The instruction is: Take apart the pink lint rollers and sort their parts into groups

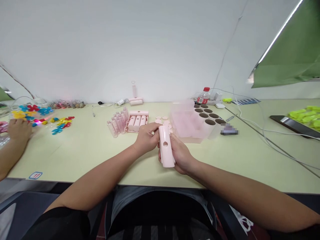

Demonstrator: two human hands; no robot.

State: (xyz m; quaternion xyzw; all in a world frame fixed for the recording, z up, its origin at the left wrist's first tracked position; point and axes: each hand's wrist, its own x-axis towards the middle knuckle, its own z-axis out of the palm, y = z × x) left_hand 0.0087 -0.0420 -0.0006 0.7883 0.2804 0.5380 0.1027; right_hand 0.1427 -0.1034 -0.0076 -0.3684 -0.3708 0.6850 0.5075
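Observation:
A glossy pale pink plastic casing (167,156), long and rounded with a small dark hole in its face, is held upright above the front of the table. My right hand (182,155) wraps round its right side and back. At its upper left end, my left hand (149,137) is closed with thumb and fingers pinched against it; the fingertips are partly hidden. Just beyond the hands lie several pink discs (165,118). A pink tray (138,113) of pink cylinders stands left of them, beside several clear pink tubes (117,123).
A translucent pink plastic bag (186,120) and several open-topped cylinders (210,122) stand at right, near a red-capped bottle (203,96). White cables (265,136) cross the right side. At far left, another person's hand (20,130) is among colourful flower-shaped pieces (58,129).

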